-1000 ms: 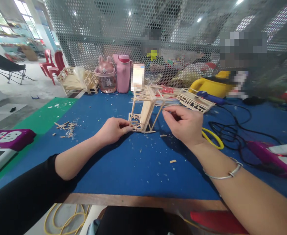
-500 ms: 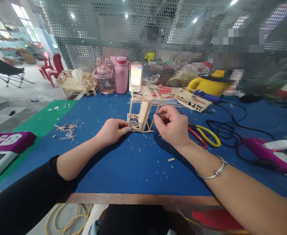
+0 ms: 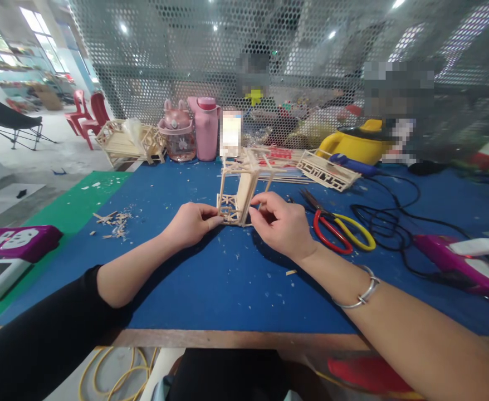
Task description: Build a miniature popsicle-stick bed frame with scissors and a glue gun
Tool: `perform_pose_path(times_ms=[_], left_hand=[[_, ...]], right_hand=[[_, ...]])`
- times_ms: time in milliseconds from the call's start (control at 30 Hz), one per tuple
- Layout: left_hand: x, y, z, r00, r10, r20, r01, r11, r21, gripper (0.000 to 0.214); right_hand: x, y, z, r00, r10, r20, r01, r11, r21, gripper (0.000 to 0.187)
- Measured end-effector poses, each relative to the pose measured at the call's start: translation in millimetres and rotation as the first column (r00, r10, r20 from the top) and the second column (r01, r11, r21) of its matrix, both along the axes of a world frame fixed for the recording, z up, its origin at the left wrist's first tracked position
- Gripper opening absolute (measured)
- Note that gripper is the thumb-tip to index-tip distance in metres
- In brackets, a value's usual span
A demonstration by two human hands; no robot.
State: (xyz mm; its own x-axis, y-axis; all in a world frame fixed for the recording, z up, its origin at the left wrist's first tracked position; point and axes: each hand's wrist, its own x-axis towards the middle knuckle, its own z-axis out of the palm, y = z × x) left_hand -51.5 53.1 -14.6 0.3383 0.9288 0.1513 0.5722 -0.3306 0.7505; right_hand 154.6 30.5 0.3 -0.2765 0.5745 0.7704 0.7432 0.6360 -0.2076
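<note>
A small frame model of pale wooden sticks (image 3: 245,189) stands upright on the blue mat. My left hand (image 3: 192,224) pinches its lower left corner between thumb and fingers. At the model's right side is my right hand (image 3: 284,225), closed, thumb and forefinger together by a lower upright. Whatever those fingertips hold, if anything, is too small to make out. Just beyond the right hand lie scissors (image 3: 332,231) with one red and one yellow handle, blades pointing toward the model.
Wood offcuts (image 3: 114,224) lie at left. Behind stand a pink bottle (image 3: 206,131), a lit phone (image 3: 230,133), another stick model (image 3: 130,142) and a flat stick panel (image 3: 328,171). Black cables (image 3: 389,217) and a purple power strip (image 3: 457,262) occupy the right. A perforated metal screen (image 3: 165,61) rises behind.
My right hand has moved left and slightly down, from beside the model's right upright in closer to its lower part, uncovering more of the scissors. My left hand stays on the corner.
</note>
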Motion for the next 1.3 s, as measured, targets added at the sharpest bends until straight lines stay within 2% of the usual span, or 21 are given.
perform_pose_path(times_ms=[167,267,367,433,500,567,633,700,767,833,1033,1133,1200,1267,1300], left_hand=[[0.0,-0.2,1.1,1.0,0.008,-0.019,-0.008,1.0,0.005,0.031],[-0.1,-0.7,1.3,1.0,0.002,-0.014,-0.001,1.0,0.006,0.031],[-0.5,-0.5,0.9,1.0,-0.015,-0.003,0.015,1.0,-0.009,0.031],[-0.8,0.3,0.4,1.0,-0.026,0.002,0.026,0.999,-0.02,0.031],[-1.0,1.3,0.3,0.999,-0.036,0.002,0.036,0.999,-0.027,0.031],[-1.1,2.0,1.0,1.0,-0.031,0.001,0.031,0.999,-0.026,0.03],[-1.3,2.3,2.6,1.0,-0.02,-0.005,0.02,0.999,-0.027,0.029],[-1.7,2.2,4.8,1.0,-0.011,-0.018,0.01,0.999,-0.047,0.029],[-2.4,1.7,7.1,0.999,-0.017,-0.028,0.014,0.997,-0.074,0.029],[-3.5,1.1,9.3,0.999,-0.038,-0.021,0.035,0.995,-0.094,0.027],[-8.9,0.2,13.6,0.998,-0.056,0.01,0.057,0.986,-0.16,0.036],[-12.3,1.7,14.9,0.998,-0.022,-0.058,0.015,0.994,-0.112,0.036],[-14.3,3.0,15.4,0.992,-0.007,-0.129,0.001,0.999,-0.043,0.033],[-16.2,4.1,15.7,0.982,-0.014,-0.188,0.02,0.999,0.029,0.031],[-17.1,4.5,15.7,0.977,-0.02,-0.212,0.033,0.998,0.06,0.029]], right_hand=[[-0.5,0.5,-2.9,0.998,0.054,0.04,-0.052,0.997,-0.048,0.013],[-2.4,-1.9,-1.6,0.996,0.049,0.074,-0.042,0.995,-0.09,0.014],[3.9,-3.7,11.2,0.998,-0.035,0.059,0.038,0.997,-0.061,0.014],[19.0,-2.6,25.0,0.988,-0.154,0.008,0.154,0.988,0.007,0.016],[44.5,0.2,37.7,0.946,-0.324,0.017,0.324,0.946,0.017,0.016],[77.1,3.1,44.4,0.851,-0.488,0.192,0.513,0.852,-0.108,0.014],[110.4,4.3,43.2,0.772,-0.52,0.366,0.619,0.747,-0.243,0.016],[136.3,3.0,36.1,0.764,-0.502,0.405,0.635,0.695,-0.338,0.02],[148.9,-0.1,27.3,0.782,-0.487,0.39,0.618,0.69,-0.377,0.021],[146.2,-4.4,21.2,0.81,-0.465,0.357,0.581,0.719,-0.381,0.021],[90.6,-23.2,26.7,0.869,-0.362,0.337,0.466,0.826,-0.316,0.015],[81.6,-27.2,31.0,0.863,-0.307,0.402,0.434,0.856,-0.279,0.016],[92.8,-24.0,31.0,0.81,-0.354,0.467,0.504,0.827,-0.248,0.019],[112.6,-17.8,28.1,0.723,-0.422,0.546,0.62,0.745,-0.245,0.024],[123.0,-14.6,25.8,0.692,-0.412,0.593,0.654,0.705,-0.273,0.028]])
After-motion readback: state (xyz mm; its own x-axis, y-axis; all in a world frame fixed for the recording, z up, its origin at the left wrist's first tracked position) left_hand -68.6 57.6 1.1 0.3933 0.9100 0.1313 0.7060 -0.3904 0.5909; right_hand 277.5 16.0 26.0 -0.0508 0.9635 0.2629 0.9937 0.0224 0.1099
